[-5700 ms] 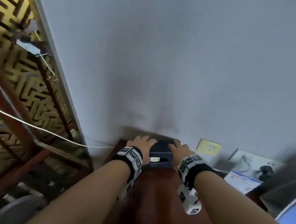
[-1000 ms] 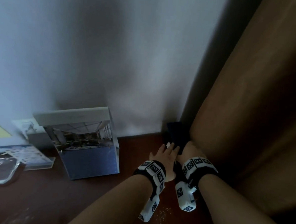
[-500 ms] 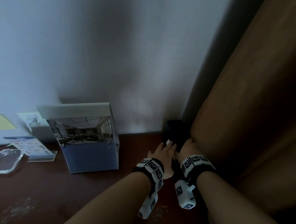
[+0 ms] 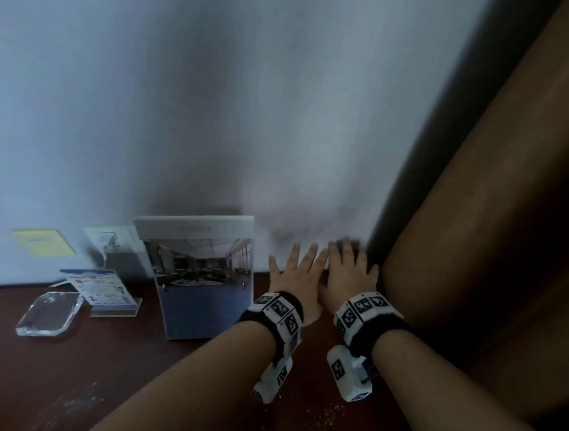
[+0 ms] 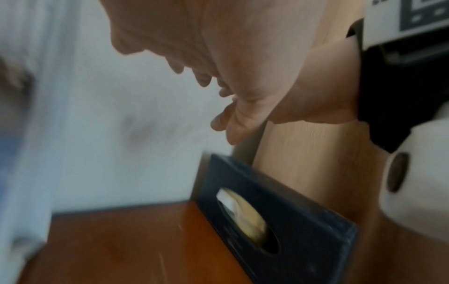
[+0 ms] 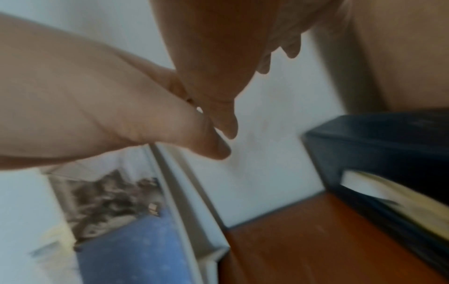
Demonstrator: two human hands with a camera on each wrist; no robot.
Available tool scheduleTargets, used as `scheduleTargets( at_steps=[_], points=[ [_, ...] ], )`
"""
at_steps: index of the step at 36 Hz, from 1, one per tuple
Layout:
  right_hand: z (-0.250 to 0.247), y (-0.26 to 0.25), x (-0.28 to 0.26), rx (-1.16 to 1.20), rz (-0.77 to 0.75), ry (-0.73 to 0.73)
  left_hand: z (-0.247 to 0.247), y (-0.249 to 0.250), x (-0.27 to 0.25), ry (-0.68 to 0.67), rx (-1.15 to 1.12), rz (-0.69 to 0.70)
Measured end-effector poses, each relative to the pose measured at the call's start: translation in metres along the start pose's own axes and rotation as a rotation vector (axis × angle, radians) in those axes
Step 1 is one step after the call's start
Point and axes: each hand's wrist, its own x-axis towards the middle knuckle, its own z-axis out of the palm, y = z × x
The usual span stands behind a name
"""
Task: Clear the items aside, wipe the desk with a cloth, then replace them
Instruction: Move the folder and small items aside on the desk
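Item one: my left hand (image 4: 295,276), fingers spread and straight, holding nothing, raised above the desk (image 4: 107,364) at its far right corner; item two: my right hand (image 4: 349,276), likewise splayed and empty, just beside the left, thumbs nearly touching; both wrists carry marker-covered bands.

Item three: dark tissue box (image 5: 286,217), with an oval slot showing pale tissue, standing on the desk in the corner where the white wall (image 4: 216,111) meets the brown curtain (image 4: 509,229); I see it below both hands in the wrist views, apart from the fingers; the head view hides it behind my hands.

Item four: upright photo display (image 4: 202,277), left of my hands, near the wall; item five: small card stand (image 4: 105,292) further left; item six: clear glass block (image 4: 49,314) beside it, lying flat; item seven: pale crumbs or dust (image 4: 327,414) scattered on the dark wood near my forearms.
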Motion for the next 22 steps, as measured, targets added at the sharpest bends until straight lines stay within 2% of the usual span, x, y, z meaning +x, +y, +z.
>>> scheduleTargets(
  at_steps=[6, 11, 16, 22],
  points=[
    [-0.039, -0.050, -0.014, 0.004, -0.050, 0.039, -0.050, -0.029, -0.034, 0.127, 0.123, -0.001],
    [-0.061, -0.092, -0.020, 0.045, -0.110, 0.066, -0.081, -0.061, -0.061, 0.205, 0.126, -0.028],
    [-0.067, -0.131, -0.025, 0.026, -0.181, 0.058, -0.099, -0.107, -0.086, 0.181, 0.085, -0.127],
    [-0.064, -0.166, -0.028, 0.049, -0.196, 0.017, -0.102, -0.164, -0.105, 0.179, -0.029, -0.252]
  ],
)
